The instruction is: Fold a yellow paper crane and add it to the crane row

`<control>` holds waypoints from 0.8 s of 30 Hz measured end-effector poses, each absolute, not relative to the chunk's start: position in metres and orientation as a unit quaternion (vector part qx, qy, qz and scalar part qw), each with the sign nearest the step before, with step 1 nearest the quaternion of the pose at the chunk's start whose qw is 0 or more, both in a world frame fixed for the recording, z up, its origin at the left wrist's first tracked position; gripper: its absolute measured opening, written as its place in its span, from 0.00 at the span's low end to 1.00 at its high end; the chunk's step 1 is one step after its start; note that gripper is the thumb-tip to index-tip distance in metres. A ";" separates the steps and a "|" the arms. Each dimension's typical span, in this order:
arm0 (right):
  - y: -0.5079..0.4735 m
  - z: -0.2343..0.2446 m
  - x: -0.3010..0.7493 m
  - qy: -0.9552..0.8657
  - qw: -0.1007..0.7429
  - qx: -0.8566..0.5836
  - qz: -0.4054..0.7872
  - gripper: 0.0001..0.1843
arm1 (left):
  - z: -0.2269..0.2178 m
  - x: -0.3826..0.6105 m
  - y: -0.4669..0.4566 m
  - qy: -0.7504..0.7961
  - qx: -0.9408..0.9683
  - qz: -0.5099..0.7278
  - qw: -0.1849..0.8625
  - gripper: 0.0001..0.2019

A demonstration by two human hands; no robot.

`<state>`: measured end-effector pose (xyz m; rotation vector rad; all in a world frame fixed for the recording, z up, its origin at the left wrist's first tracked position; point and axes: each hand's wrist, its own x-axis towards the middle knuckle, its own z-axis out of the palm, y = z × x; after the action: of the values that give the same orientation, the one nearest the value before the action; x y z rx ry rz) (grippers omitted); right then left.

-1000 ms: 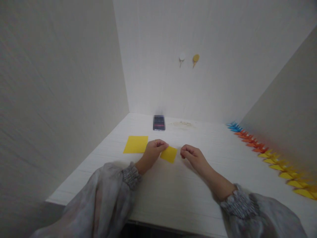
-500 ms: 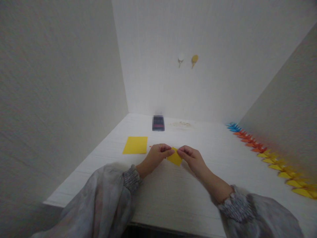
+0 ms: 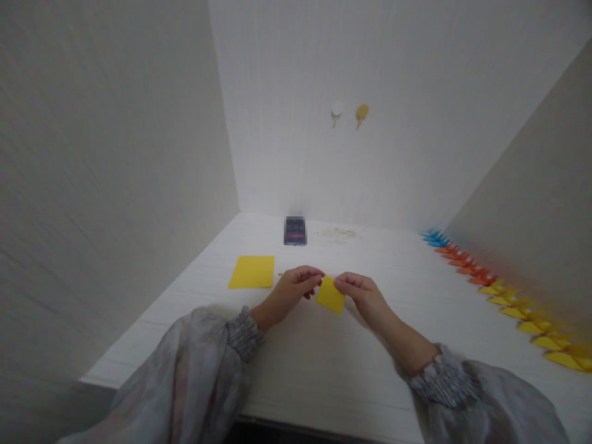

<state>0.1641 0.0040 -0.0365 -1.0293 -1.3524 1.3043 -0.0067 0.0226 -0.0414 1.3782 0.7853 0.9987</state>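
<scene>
A small folded square of yellow origami paper (image 3: 330,297) is held up between my hands, tilted with one corner upward. My right hand (image 3: 367,296) pinches its right upper edge between thumb and fingers. At the upper left corner, the thumb and fingertips of my left hand (image 3: 298,288) close on the paper; the exact grip there is partly hidden. A ring shows on a left finger. Flat on the table to the left of my hands lies a larger yellow paper sheet (image 3: 252,272).
A row of folded paper cranes (image 3: 531,324) in blue, orange and yellow lines the right wall. Toward the back of the white table (image 3: 296,370) lies a blurred dark device (image 3: 295,231). Two hooks, one white (image 3: 337,111) and one yellow (image 3: 362,113), are on the back wall.
The folded paper has turned and shifted slightly right, showing more of its face. My left thumb has slid back toward its left corner. The sheet and cranes stay put.
</scene>
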 end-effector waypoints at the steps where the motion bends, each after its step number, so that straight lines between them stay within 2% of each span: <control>1: 0.003 -0.038 0.162 -0.555 0.469 -0.418 0.545 0.10 | -0.041 -0.006 0.021 0.322 0.589 0.417 0.612 0.14; 16: 0.002 -0.044 0.157 -0.476 0.465 -0.380 0.643 0.12 | -0.036 -0.008 0.018 0.321 0.595 0.419 0.606 0.14; 24: 0.003 -0.045 0.156 -0.462 0.466 -0.370 0.658 0.11 | -0.035 -0.008 0.017 0.316 0.592 0.416 0.614 0.13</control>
<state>0.1564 0.0029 -0.0447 -0.9085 -1.1331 1.6144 -0.0078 0.0169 -0.0346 1.3642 0.7277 0.9597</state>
